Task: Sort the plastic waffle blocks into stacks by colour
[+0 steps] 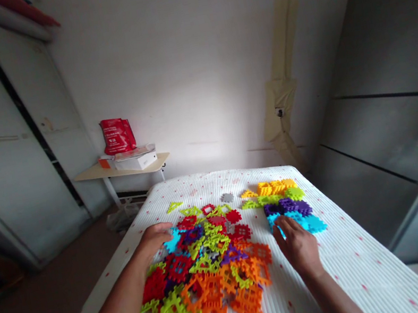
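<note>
A white ribbed mattress [332,259] fills the lower middle of the view, its ridged cover flecked with small red marks. Beyond it, a pale counter [90,173] on thin white legs stands against the wall, carrying a glossy red bag [118,135] and a white box [136,162].

On the mattress lies a loose heap of plastic lattice tiles [210,280], flat, square-holed grids with notched edges, in orange, lime green, red, purple and cyan. Orange and lime dominate the near end, red and purple the middle. To the right of the heap, well-ordered bands run across the ribbed cover: yellow tiles [273,187] farthest away, then green tiles [273,198], purple tiles [287,206], and cyan tiles [302,225] nearest.

The right grip [297,246] lies open, its spread fingers touching the near edge of the cyan tiles, with nothing clenched. The left grip [153,242] is also released, palm down with its fingers gently curved, at the far left edge of the heap, just beside a single cyan tile [173,241]. It holds nothing visible.
</note>
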Available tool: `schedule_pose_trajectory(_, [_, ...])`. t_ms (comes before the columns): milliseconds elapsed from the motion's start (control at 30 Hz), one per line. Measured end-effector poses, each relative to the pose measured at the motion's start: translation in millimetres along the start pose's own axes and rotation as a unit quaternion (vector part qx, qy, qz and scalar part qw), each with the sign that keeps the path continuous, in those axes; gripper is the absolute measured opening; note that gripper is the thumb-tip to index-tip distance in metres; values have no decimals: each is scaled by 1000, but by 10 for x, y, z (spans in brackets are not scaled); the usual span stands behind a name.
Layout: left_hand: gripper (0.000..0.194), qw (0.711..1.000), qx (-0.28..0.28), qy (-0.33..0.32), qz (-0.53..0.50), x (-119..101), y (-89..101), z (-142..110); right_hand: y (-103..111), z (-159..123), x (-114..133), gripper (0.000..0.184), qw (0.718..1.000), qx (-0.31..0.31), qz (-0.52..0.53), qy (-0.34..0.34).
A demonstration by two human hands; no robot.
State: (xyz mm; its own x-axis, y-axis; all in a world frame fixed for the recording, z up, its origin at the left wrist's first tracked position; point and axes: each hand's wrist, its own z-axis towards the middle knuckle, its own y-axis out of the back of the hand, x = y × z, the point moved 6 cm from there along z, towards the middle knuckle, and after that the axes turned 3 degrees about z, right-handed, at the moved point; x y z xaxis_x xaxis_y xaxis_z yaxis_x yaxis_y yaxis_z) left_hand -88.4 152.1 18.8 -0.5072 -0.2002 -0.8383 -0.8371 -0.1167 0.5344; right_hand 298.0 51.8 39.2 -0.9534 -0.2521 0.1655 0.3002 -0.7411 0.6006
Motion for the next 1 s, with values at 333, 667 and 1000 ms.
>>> schedule_pose_trajectory(333, [43,992,15,-94,-79,-705,26,-550,7,-2,121,27,992,30,120,-14])
schedule_pose_trajectory(667, [33,973,11,-110,-203,-775,-792,-1172,8,-67,629,21,925,96,356,-86])
schedule_pose_trajectory(1000, [35,948,32,-97,-301,-768,-1251,-1284,-35,-116,678,38,902,90,410,-101])
